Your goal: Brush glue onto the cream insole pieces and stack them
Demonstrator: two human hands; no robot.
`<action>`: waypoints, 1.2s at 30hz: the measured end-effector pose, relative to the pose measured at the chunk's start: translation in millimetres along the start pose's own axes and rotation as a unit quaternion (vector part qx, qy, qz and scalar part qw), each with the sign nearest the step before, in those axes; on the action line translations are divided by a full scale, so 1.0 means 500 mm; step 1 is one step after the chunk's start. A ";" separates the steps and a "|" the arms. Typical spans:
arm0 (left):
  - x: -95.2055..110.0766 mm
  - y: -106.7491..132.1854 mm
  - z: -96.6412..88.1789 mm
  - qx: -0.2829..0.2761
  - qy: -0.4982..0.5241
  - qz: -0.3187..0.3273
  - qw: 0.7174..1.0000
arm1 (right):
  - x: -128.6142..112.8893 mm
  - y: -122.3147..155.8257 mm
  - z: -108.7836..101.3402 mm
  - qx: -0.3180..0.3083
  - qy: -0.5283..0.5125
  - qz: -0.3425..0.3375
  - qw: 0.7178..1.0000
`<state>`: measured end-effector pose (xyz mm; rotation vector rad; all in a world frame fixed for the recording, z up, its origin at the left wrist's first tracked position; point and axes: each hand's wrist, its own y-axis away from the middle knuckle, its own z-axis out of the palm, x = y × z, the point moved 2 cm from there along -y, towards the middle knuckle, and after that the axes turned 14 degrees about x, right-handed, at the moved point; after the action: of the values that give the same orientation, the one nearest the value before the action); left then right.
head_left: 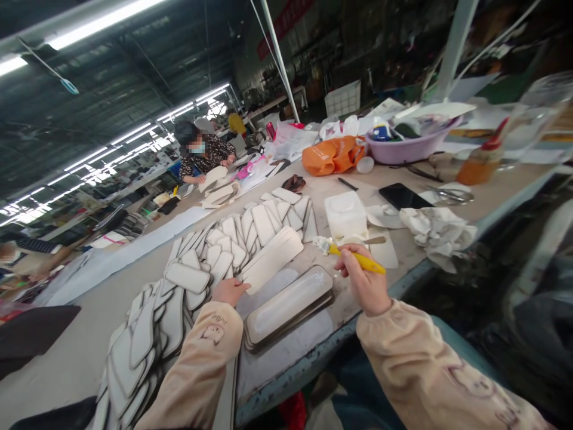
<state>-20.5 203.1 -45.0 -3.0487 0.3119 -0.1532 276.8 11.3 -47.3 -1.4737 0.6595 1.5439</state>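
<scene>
My right hand [364,282] is closed around a yellow-handled glue brush [348,252], its white bristles pointing left over the bench. My left hand [229,291] grips the near end of a long white rounded panel [271,258], lifting it off the bench. Just in front of me lies a stack of similar panels [289,304], the top one shiny with glue. A long overlapping row of smaller white pieces with dark edges [192,278] runs along the bench to my left.
A white glue tub [345,215], crumpled cloth [439,230], dark phone [401,195], scissors [450,193], orange bag [332,155], purple basin [405,149] and a sauce-like bottle [481,158] crowd the right. A person [201,156] works farther along the bench.
</scene>
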 end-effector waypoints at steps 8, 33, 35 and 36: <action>0.035 0.095 -0.149 0.160 0.172 0.116 0.965 | 0.016 0.002 0.005 -0.032 0.001 -0.112 0.993; 0.009 0.238 -0.007 0.083 0.262 -0.072 0.959 | 0.074 0.035 0.071 -0.168 0.244 -0.290 0.910; 0.007 0.239 0.001 0.089 0.240 -0.068 0.964 | 0.084 0.037 0.077 -0.170 0.257 -0.299 0.903; 0.007 0.240 0.005 0.090 0.232 -0.068 0.966 | 0.088 0.038 0.080 -0.171 0.260 -0.303 0.901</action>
<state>-40.8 85.6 -57.0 -2.8164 0.1022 -0.8576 244.4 46.3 -87.3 -2.1396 0.1689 0.7982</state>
